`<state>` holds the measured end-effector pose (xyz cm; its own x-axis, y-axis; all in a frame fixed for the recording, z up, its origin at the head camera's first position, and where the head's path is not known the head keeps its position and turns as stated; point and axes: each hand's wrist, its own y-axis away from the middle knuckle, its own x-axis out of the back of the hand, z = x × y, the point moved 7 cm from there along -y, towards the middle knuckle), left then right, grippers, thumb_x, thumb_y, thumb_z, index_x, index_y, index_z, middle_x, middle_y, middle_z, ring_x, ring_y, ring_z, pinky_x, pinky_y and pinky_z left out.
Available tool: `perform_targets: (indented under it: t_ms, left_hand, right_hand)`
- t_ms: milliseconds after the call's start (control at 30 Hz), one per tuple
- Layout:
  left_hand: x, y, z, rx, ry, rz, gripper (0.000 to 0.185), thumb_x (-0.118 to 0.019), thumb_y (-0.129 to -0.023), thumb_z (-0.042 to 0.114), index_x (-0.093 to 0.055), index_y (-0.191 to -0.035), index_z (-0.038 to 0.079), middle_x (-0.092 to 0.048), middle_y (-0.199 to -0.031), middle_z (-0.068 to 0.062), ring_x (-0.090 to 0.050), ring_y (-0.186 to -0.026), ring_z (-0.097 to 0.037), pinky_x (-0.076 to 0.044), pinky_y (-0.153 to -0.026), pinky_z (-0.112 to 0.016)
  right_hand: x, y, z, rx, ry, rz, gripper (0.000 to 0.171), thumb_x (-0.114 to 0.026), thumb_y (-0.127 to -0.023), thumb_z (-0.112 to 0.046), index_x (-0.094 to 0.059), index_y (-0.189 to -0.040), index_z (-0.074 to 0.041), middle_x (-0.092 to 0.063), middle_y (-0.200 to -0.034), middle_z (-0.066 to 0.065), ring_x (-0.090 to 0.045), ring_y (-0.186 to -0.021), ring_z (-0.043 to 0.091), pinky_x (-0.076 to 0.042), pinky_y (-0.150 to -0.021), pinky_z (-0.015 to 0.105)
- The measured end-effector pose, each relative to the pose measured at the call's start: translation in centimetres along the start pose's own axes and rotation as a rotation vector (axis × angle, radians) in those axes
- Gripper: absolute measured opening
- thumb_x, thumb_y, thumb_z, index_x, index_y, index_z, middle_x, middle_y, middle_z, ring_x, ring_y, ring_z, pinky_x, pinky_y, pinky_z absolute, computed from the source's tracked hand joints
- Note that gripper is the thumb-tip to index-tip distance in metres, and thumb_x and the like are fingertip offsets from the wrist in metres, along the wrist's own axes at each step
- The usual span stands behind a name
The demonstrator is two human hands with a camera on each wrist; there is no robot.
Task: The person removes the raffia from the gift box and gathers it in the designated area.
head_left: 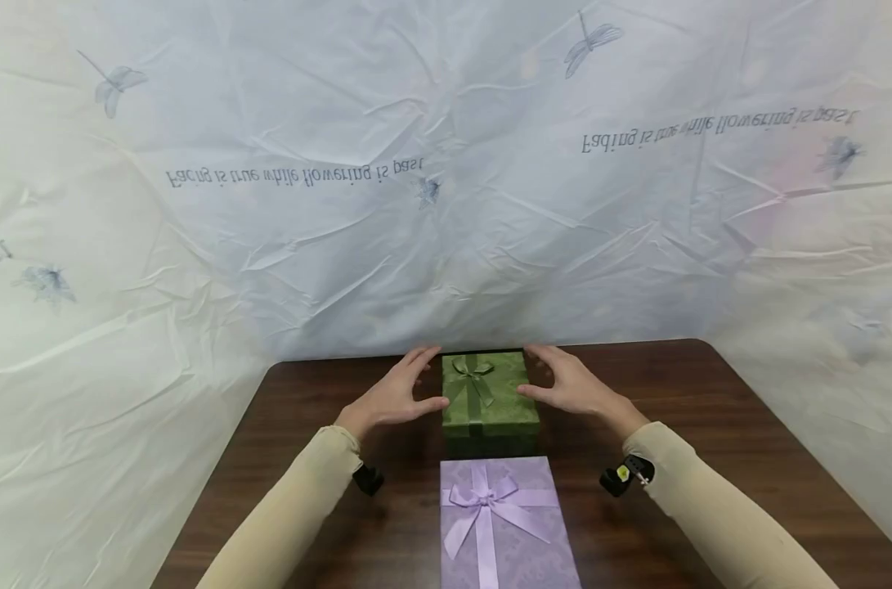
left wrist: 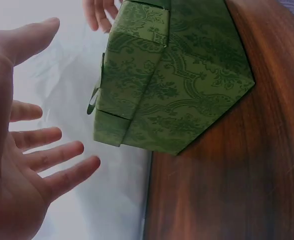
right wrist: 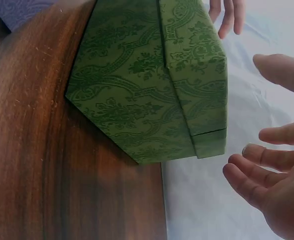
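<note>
Flanking the lidded green box [head_left: 490, 401] at frame centre, left hand [head_left: 396, 397] and right hand [head_left: 574, 384] hover with fingers spread, grasping nothing; contents unseen.

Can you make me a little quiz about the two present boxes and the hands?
1. True or false: the left hand is gripping the green box tightly.
2. Which box lies nearer the person? A the green box, B the purple box, C they are side by side.
3. Fill in: each box has a ribbon ____ on its lid.

Key:
1. False. The wrist views show the left hand and the right hand with spread fingers, apart from the box sides.
2. B. It lies in front of the green box on the wooden table.
3. Bow.
</note>
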<state>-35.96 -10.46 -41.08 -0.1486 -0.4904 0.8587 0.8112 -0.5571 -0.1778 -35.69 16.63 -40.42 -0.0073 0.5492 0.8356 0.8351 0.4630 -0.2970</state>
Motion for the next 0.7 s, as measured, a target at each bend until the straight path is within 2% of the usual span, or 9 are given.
perform_targets:
  t_ms: [133,267,467,700]
  left_hand:
    - [-0.4,0.1,-0.2,0.009,0.099,0.013,0.089,-0.069,-0.086,0.054,-0.023,-0.156,0.023,-0.034,-0.151,-0.006,-0.055,-0.121,-0.025,-0.053,-0.095,-0.04]
    - [-0.9,0.0,-0.3,0.018,0.158,0.008,0.086,-0.068,-0.088,0.051,-0.024,-0.155,0.019,-0.037,-0.149,-0.009,-0.055,-0.122,-0.027,-0.053,-0.096,-0.044]
    - [-1.2,-0.1,-0.3,0.02,0.179,-0.002,0.086,-0.066,-0.089,0.052,-0.025,-0.155,0.016,-0.039,-0.148,-0.011,-0.057,-0.119,-0.026,-0.054,-0.092,-0.044]
    - [-1.8,-0.2,-0.6,0.004,0.185,0.012,0.084,-0.065,-0.09,0.05,-0.027,-0.154,0.012,-0.042,-0.146,-0.012,-0.056,-0.116,-0.022,-0.056,-0.088,-0.036]
  right_hand:
    - [-0.4,0.2,0.4,-0.027,-0.013,0.0,0.076,-0.069,-0.087,-0.05,-0.046,-0.143,-0.005,-0.057,-0.131,0.013,-0.059,-0.111,0.027,-0.053,-0.088,0.047]
    - [-0.7,0.4,0.8,-0.044,-0.029,0.005,0.074,-0.069,-0.087,-0.05,-0.048,-0.141,-0.004,-0.058,-0.129,0.014,-0.06,-0.112,0.03,-0.053,-0.088,0.048]
    - [-1.0,0.5,1.0,-0.072,-0.079,0.006,0.073,-0.069,-0.088,-0.049,-0.049,-0.14,-0.002,-0.06,-0.123,0.013,-0.06,-0.109,0.029,-0.054,-0.086,0.047]
    - [-1.5,0.7,1.4,-0.099,-0.092,0.007,0.071,-0.068,-0.088,-0.049,-0.05,-0.138,-0.002,-0.061,-0.121,0.012,-0.063,-0.102,0.026,-0.055,-0.08,0.041]
